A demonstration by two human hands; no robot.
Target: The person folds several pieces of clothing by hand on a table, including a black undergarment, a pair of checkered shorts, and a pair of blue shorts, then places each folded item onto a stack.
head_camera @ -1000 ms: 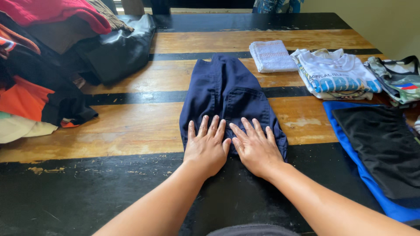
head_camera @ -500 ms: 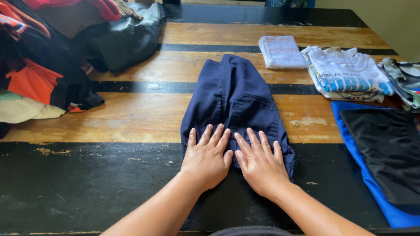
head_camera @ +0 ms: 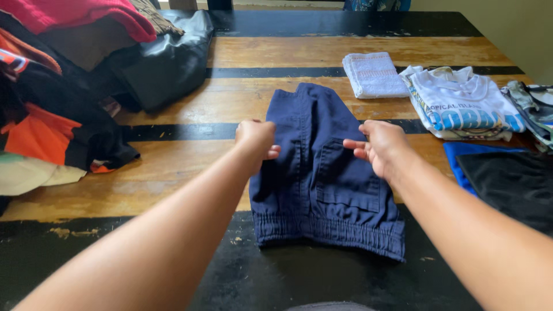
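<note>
On striped table point(head_camera: 173, 173) | both hands' fingers point(head_camera: 269, 153) pinch navy shorts point(head_camera: 322, 190)

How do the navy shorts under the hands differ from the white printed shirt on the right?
The navy shorts are dark, plain and lie spread out, with the left hand and right hand at their edges; the white shirt is light, printed and untouched. The shorts lie alone on the table; the shirt tops a small folded stack. Both are clothes lying flat.

Navy shorts point(head_camera: 322, 184) flat on striped wood table point(head_camera: 173, 173), waistband nearest. Left hand point(head_camera: 256, 140) pinches left edge, right hand point(head_camera: 380, 147) over right side, fingers curled. Clothes pile point(head_camera: 63, 86) left, folded shirt point(head_camera: 461, 103), white towel point(head_camera: 374, 74) right.
</note>
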